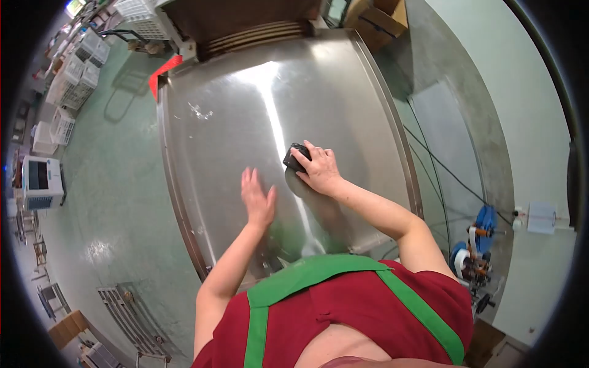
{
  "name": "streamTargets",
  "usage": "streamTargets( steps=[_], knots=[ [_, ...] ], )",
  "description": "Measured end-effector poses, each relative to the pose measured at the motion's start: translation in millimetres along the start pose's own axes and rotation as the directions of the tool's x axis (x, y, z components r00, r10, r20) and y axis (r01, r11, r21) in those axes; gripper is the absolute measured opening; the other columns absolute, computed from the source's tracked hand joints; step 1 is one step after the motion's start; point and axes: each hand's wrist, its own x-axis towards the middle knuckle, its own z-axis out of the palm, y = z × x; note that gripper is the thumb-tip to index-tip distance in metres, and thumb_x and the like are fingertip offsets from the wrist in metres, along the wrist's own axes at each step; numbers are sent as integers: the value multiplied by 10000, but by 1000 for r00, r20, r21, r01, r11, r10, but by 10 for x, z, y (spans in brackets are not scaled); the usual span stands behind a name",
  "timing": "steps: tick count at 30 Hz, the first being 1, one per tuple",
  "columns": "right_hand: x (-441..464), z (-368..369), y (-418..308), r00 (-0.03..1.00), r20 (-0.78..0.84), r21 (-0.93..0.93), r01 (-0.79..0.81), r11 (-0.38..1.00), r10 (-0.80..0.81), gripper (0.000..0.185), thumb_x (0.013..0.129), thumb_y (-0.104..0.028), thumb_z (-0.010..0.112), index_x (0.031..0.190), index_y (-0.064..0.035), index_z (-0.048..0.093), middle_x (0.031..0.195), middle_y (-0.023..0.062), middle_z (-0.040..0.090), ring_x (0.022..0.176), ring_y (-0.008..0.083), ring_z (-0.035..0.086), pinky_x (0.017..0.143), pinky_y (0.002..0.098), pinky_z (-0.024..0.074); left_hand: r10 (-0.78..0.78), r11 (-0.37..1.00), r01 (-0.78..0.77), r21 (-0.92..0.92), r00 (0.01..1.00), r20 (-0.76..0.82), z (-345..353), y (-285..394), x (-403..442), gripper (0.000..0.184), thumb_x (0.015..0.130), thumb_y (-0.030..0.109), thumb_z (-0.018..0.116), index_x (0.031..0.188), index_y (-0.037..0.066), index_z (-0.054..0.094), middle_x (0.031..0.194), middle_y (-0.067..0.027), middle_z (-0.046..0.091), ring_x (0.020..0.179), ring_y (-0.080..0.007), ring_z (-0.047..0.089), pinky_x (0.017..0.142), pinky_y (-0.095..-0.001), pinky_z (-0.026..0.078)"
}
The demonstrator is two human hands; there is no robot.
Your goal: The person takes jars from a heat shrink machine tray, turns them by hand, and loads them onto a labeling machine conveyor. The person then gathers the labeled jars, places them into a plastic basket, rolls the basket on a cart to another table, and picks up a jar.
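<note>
My right hand [322, 169] has its fingers curled over a small black object [296, 157], glossy and blocky, whose kind I cannot make out. The hand and the object are over the middle of a shiny steel table [343, 92]; whether the object touches the metal is hard to tell. To the left, my left hand [258, 199] hovers near the tabletop, fingers stretched and thumb apart, holding nothing. Its outline is slightly blurred. Small whitish scraps [200, 112] lie on the steel at the upper left.
Raised rims edge the table. At its far end stands a brown machine [245, 21], with a cardboard box [375, 21] to the right. Cables [451, 175] run along the right floor towards a tape dispenser-like device [475, 251]. White crates [76, 80] stand far left.
</note>
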Motion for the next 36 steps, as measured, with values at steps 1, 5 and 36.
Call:
streamTargets(
  steps=[1, 5, 36],
  knots=[
    [-141, -103, -56, 1000, -3, 24, -16, 1000, 16, 722, 725, -262, 722, 1382, -203, 429, 1425, 219, 340, 1223, 338, 420, 970, 481, 324, 6, 996, -3, -87, 1000, 25, 129, 209, 109, 725, 863, 287, 601, 1425, -18, 259, 1475, -260, 260, 1389, -416, 203, 1120, -509, 186],
    [-658, -347, 24, 928, -225, 208, -250, 946, 295, 804, 711, -256, 719, 1415, -104, 360, 1465, 237, 270, 1323, 390, 283, 1084, 500, 235, -195, 981, 187, 57, 943, 270, 563, 727, 319, 868, 819, 397, 662, 1443, -24, 229, 1486, -250, 249, 1390, -398, 206, 1113, -490, 217],
    [-1497, -1278, -813, 901, -175, 468, -279, 839, 397, 871, 678, -387, 811, 1375, -57, 407, 1460, 170, 328, 1371, 378, 243, 1112, 490, 246, 180, 543, 194, -817, 924, 339, -450, 1287, -325, 794, 631, -39, 786, 1284, 48, 344, 1262, -112, 484, 1169, -202, 511, 1001, -333, 432]
  ],
)
